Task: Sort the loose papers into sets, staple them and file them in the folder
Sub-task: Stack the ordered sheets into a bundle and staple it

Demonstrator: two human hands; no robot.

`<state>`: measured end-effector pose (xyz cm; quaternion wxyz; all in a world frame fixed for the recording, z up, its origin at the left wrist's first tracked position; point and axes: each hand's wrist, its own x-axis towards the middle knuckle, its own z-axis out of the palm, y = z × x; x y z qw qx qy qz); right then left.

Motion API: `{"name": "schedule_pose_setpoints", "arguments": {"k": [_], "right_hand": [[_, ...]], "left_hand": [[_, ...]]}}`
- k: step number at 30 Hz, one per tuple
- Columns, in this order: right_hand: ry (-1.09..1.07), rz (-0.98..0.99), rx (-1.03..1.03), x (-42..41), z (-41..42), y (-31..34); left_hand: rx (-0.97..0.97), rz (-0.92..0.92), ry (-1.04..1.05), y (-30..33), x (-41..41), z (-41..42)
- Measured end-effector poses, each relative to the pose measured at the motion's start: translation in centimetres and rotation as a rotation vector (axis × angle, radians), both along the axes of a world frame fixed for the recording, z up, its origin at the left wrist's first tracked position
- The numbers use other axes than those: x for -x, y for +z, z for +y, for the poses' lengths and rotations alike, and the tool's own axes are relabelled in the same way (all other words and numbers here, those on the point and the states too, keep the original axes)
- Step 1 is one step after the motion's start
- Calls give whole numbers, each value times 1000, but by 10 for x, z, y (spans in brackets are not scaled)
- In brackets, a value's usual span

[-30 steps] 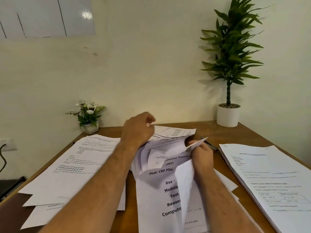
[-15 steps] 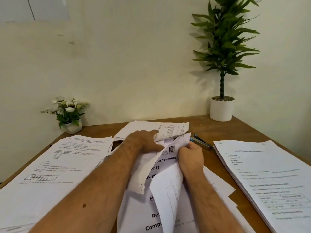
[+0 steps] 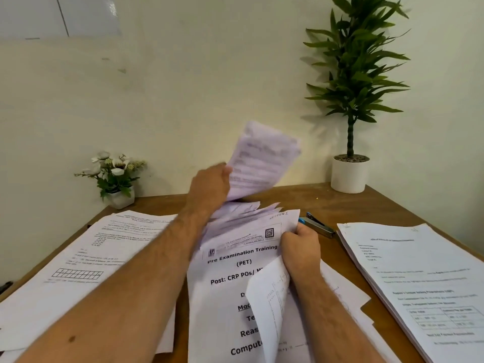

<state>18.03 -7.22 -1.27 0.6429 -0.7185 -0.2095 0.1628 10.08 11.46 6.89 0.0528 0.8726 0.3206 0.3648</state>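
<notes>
My left hand (image 3: 210, 186) grips a bundle of printed sheets (image 3: 262, 161) and holds it raised above the middle of the desk; the bundle is blurred. My right hand (image 3: 301, 248) grips the right edge of a set of papers topped by a "Pre Examination Training" cover sheet (image 3: 235, 273), with a loose sheet (image 3: 269, 305) curling up in front of it. A blue and silver stapler (image 3: 318, 226) lies on the desk just behind my right hand. No folder is in view.
A stack of printed papers (image 3: 86, 260) lies on the left of the wooden desk (image 3: 301, 197), another stack (image 3: 419, 279) on the right. A small flower pot (image 3: 115, 176) stands at the back left, a tall potted plant (image 3: 349, 174) at the back right against the wall.
My left hand has lifted a bundle of sheets up off the middle pile. My right hand still holds the set's right edge.
</notes>
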Motion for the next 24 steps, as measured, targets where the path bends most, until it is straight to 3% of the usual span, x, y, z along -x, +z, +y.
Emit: {"name": "schedule_pose_setpoints", "arguments": {"k": [4, 9, 11, 13, 16, 20, 24], "right_hand": [[24, 13, -17, 3, -2, 3], [68, 83, -146, 11, -9, 3], [73, 163, -259, 15, -15, 8], [61, 242, -395, 15, -24, 15], [115, 315, -578, 19, -45, 32], [-16, 335, -694, 14, -61, 37], [-105, 299, -684, -2, -56, 26]], "left_hand": [[-85, -369, -83, 51, 29, -12], [-146, -693, -100, 106, 63, -40], [-14, -781, -68, 124, 75, -45], [265, -849, -125, 128, 88, -47], [558, -796, -123, 102, 105, -48], [751, -738, 52, 41, 122, -48], [854, -558, 212, -20, 144, -42]]}}
